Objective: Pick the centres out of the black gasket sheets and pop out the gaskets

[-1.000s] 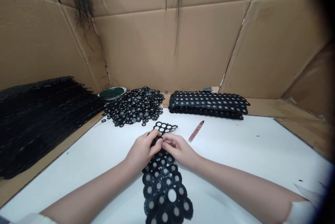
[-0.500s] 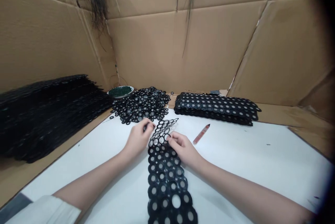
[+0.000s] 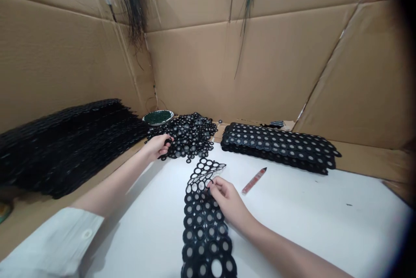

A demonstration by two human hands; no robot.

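A long strip of joined black rings (image 3: pixel 199 219) runs up the middle of the white tabletop. Its near rings have grey centres, one near the bottom shows a white centre, and the far end is open rings with a pointed tip. My right hand (image 3: pixel 227 200) is closed on the strip's right edge, thumb and fingers pinching where the open rings begin. At the left edge of a heap of loose black rings (image 3: pixel 191 132), my left hand (image 3: pixel 157 145) has its fingers curled around small black rings; how many I cannot tell.
Behind the heap sits a shallow dish of dark green beads (image 3: pixel 158 117). A stack of finished-looking strips (image 3: pixel 279 143) lies at back right, near a red pen-like tool (image 3: pixel 254 181). Black stacked pieces (image 3: pixel 71 143) fill the left side. Cardboard walls (image 3: pixel 260 65) enclose the table.
My left hand has moved away from the strip, leftward and back to the heap of rings. The right hand keeps its pinch on the strip. The view has shifted slightly.
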